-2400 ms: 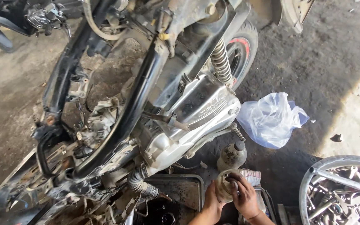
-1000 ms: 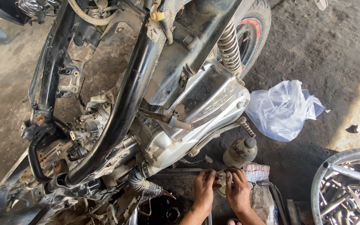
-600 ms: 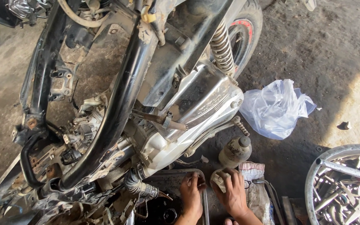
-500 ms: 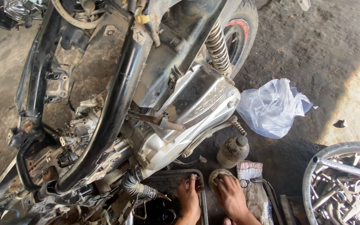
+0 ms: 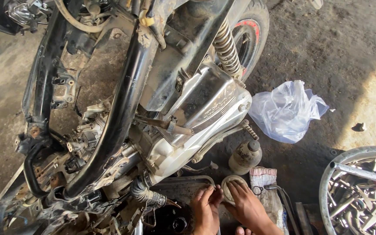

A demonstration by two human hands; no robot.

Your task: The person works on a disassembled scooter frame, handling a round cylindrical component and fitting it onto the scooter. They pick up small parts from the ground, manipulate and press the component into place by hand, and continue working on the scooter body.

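Head view. Both hands have come down since a moment ago: the pale round ring-shaped part [image 5: 233, 188] that was held up off the floor now lies low at the near edge of the floor, just beside the stripped motorcycle [image 5: 153, 109]. The left hand [image 5: 205, 209] rests flat at the ring's left side, its fingers [image 5: 207, 193] spread and loose, gripping nothing that can be made out. The right hand [image 5: 246, 206] lies over the ring's lower right, its fingers [image 5: 236, 189] extended and pressing on the rim rather than curled round it. So the part has gone from carried to set down, with both hands now working on it where it lies; whether it sits on the floor itself or on the dark tray-like thing under the hands cannot be told.

Containers: a grimy plastic bottle [image 5: 244, 156] with a dark cap stands upright just beyond the ring, near the engine's silver side cover [image 5: 205, 104]; its contents do not show. A clear plastic bag [image 5: 286, 111] lies crumpled further out on the floor, well apart from the hands, and what it holds cannot be seen. A folded cloth [image 5: 263, 178] lies just right of the ring. At the right edge a round metal basin [image 5: 362, 191] holds a jumble of metal tools and parts.
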